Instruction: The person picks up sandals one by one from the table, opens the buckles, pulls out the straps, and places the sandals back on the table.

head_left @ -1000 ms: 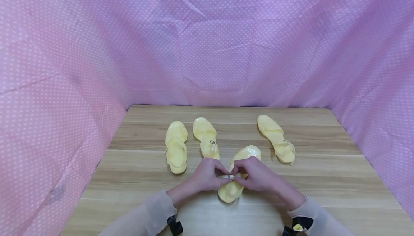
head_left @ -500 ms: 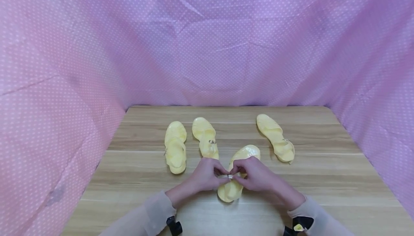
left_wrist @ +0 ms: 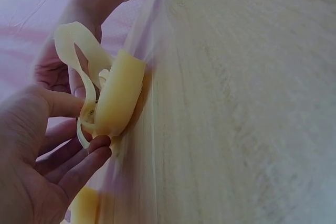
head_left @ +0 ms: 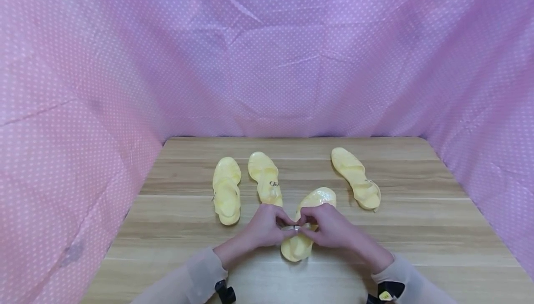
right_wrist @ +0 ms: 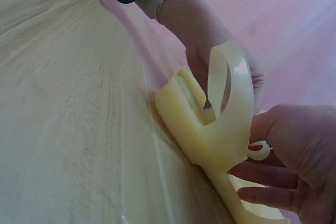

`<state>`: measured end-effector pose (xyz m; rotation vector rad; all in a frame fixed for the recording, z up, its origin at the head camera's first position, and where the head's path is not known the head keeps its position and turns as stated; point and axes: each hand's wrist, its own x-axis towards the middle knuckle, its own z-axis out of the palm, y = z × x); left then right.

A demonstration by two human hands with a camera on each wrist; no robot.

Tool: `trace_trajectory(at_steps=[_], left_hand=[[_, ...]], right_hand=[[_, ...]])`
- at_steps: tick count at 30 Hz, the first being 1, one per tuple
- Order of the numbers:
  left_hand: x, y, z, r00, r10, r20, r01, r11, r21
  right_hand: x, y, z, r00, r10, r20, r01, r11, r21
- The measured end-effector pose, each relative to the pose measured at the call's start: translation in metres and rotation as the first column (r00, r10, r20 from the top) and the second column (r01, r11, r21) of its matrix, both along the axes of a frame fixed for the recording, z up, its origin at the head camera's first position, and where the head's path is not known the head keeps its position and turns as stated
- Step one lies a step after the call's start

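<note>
Four yellow sandals (head_left: 309,223), two hands (head_left: 267,225)

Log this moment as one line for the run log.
left hand: pinches sandal strap | right hand: pinches same strap | sandal: on table | three other sandals: untouched

Four sandals on the table (head_left: 417,230): two side by side at left (head_left: 226,189) (head_left: 265,177), one nearest centre (head_left: 308,223), one far right (head_left: 356,178).
</note>
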<state>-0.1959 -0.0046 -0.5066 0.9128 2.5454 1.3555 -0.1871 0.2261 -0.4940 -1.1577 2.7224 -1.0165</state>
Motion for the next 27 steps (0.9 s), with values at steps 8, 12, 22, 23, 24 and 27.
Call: trace_trajectory(at_steps=[8,12,22,23,24,27], left_hand=[[0.0017,0.0016,0.0016,1.000,0.001,-0.009,-0.001,1.000,0.002],[0.0018,0.0020,0.0008,1.000,0.009,-0.009,-0.009,1.000,0.003],[-0.0009,0.0019,0.0018,1.000,0.019,0.016,-0.019,1.000,-0.009],[-0.0009,0.0022,0.0024,1.000,0.017,0.019,-0.017,1.000,-0.012],[-0.0009,0.0025,0.0027,1.000,0.014,0.021,-0.014,1.000,-0.012],[-0.0010,0.0039,0.0028,1.000,0.010,0.024,-0.010,1.000,-0.008]], right_hand=[[-0.0021,0.0017,0.0012,0.999,0.025,0.027,-0.026,1.000,0.012],[-0.0026,0.0025,0.0022,0.998,0.010,0.070,-0.010,1.000,0.012],[-0.0030,-0.0002,0.0024,1.000,-0.009,0.025,0.008,1.000,0.027],[-0.0031,0.0002,0.0019,0.999,-0.008,0.032,0.008,1.000,0.025],[-0.0034,0.0008,0.0014,0.999,-0.010,0.039,0.009,1.000,0.023],[-0.0042,0.0035,0.0011,0.997,-0.002,0.080,0.000,1.000,0.017]])
